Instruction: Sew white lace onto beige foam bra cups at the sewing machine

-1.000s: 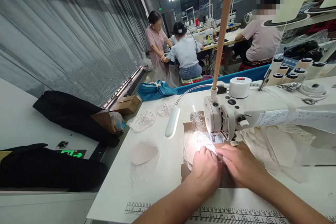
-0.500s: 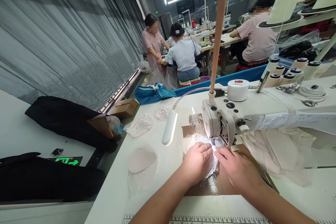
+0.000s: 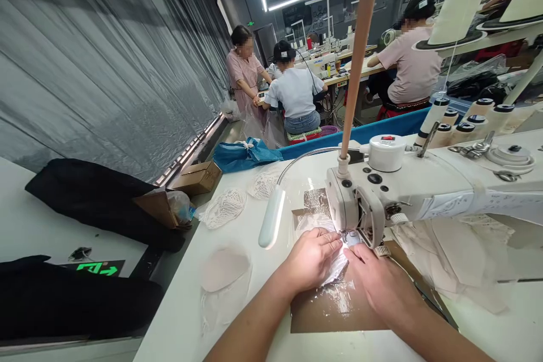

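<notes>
- My left hand (image 3: pixel 316 257) lies palm down on the white lace piece (image 3: pixel 336 271), fingers close together; can't tell if anything's pinched underneath.
- My right hand (image 3: pixel 375 274) has its fingertips by the lace's right edge, near my left fingertips, hands slightly apart (grip hidden, can't tell).
- Lace sits under and just in front of the sewing machine (image 3: pixel 403 181) head, on the brown panel (image 3: pixel 314 311); its far part is partly covered by my left hand.
- Room: the machine head closes off the far side, right over my fingertips. Brown panel stretches toward me, its near edge short of the tabletop (image 3: pixel 182 317) edge.
- Left side: a strip of white tabletop between panel and one beige cup piece (image 3: pixel 225 271); the lamp (image 3: pixel 272 219) hangs over that side.
- Right side tighter: one pile of pale fabric (image 3: pixel 458 249) just beyond the panel.
- Counts: two lace cups (image 3: pixel 223 207) near the far left edge, one wooden rod (image 3: pixel 360 56), two big thread cones (image 3: pixel 462 5), at least six smaller spools (image 3: pixel 462 133), two cardboard boxes (image 3: pixel 197 177), at least three co-workers (image 3: pixel 294 90).
</notes>
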`<state>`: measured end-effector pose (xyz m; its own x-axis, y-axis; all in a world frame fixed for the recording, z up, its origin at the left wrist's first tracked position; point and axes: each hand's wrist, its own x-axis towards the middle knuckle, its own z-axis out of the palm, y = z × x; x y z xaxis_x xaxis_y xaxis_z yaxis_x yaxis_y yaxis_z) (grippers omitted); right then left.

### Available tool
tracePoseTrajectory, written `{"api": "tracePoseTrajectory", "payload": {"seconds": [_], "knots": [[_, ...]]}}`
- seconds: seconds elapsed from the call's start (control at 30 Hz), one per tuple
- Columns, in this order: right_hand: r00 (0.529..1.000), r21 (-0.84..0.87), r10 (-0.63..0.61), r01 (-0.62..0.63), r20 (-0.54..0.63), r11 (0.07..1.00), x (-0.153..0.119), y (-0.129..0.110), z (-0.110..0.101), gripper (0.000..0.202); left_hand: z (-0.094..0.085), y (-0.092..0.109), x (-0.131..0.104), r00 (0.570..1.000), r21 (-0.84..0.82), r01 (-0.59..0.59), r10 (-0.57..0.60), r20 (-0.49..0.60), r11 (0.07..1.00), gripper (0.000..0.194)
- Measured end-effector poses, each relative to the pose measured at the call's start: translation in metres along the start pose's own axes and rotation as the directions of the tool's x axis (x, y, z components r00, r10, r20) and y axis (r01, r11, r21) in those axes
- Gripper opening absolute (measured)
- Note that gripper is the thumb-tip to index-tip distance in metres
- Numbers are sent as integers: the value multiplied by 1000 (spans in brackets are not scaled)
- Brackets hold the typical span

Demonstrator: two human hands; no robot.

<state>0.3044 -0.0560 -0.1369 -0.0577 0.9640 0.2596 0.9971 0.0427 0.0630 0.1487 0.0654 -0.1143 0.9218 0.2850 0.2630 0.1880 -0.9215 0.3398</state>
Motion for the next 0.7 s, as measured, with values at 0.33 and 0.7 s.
{"api": "tracePoseTrajectory", "payload": {"seconds": [0.33, 0.7], "knots": [[999, 63, -26, 28, -39, 998, -5, 6, 5, 59, -1, 3, 0, 994, 91, 103, -100, -36, 990, 38], [993, 271, -97, 113, -73, 956, -10, 16, 4, 46, -3, 15, -13, 945, 95, 327, -327, -19, 940, 40]]}}
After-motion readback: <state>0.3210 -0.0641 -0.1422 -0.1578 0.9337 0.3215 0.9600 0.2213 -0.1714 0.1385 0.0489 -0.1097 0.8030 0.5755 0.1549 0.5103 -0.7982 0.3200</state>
